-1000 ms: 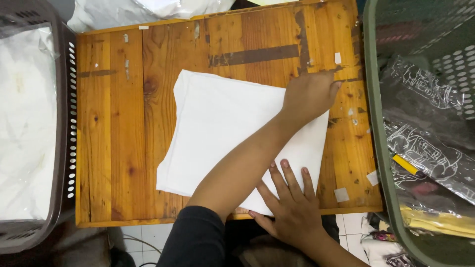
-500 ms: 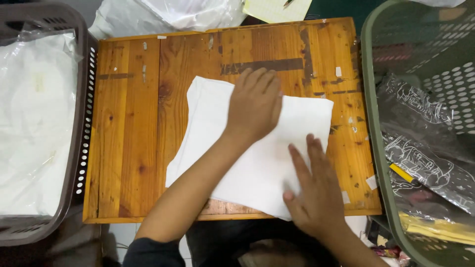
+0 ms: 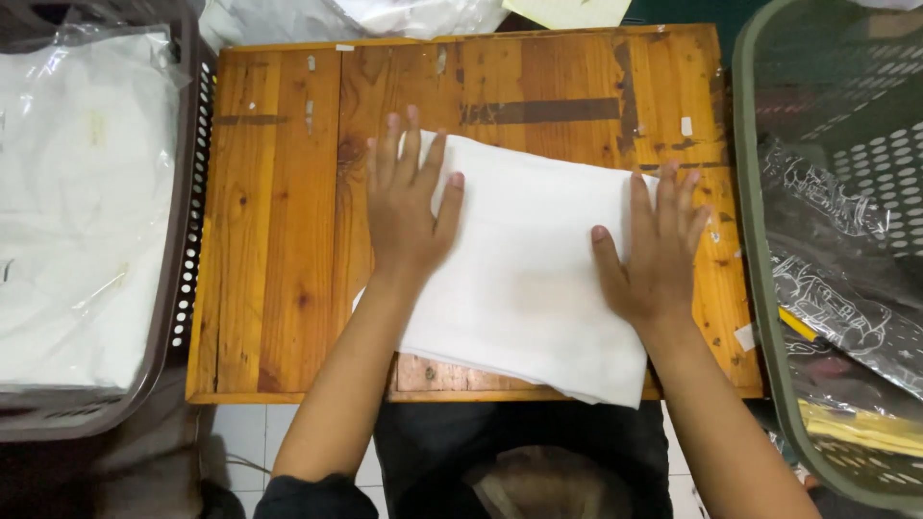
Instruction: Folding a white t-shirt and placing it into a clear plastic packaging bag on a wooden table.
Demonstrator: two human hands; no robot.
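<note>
A folded white cloth [image 3: 534,274] lies on a small wooden table [image 3: 279,221], slightly askew, its near corner hanging over the front edge. My left hand [image 3: 409,207] rests flat on the cloth's left edge, fingers spread and pointing away from me. My right hand [image 3: 654,255] lies flat on the cloth's right edge, fingers also spread. Neither hand grips anything; both press palm-down on the fabric.
A brown perforated basket [image 3: 187,279] at the left holds white items in clear plastic [image 3: 77,202]. A green basket [image 3: 760,240] at the right holds clear printed bags [image 3: 841,288]. More plastic-wrapped bundles [image 3: 385,14] sit beyond the table's far edge.
My left hand has slid leftward across the cloth from its right corner to its left edge. My right hand has moved up from the near edge onto the cloth's right side.
</note>
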